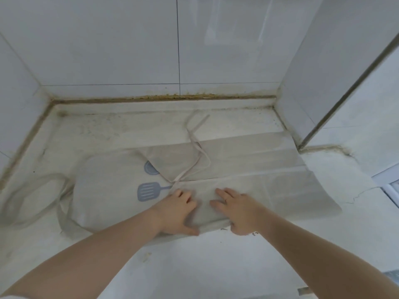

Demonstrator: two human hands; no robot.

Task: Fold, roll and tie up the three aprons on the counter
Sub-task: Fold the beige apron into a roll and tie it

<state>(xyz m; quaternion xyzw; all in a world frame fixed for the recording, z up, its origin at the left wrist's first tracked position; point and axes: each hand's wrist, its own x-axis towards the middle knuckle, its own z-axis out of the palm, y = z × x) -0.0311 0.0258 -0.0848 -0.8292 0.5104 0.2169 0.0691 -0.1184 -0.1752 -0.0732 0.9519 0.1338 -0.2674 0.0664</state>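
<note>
1. Apron [248, 160], pale grey, lies spread flat on the white table [216, 262], set lengthwise from left to right, with both long sides folded in toward the middle.
2. Blue spatula print [149, 192] shows on the bib part at left, with a second blue print [151, 168] half hidden under the far flap.
3. Left hand [176, 211] rests on the near flap, fingers curled at the fold edge and thumb at the near hem; its grip looks loose, and I cannot tell whether it pinches cloth.
4. Right hand [237, 209] lies just beside it on the same flap, fingers straight and pressed flat, grip wide.
5. Tie strap [197, 147] loops from the middle of the apron toward the back wall [129, 50].
6. Neck loop [36, 203] trails on the table at far left.
</note>
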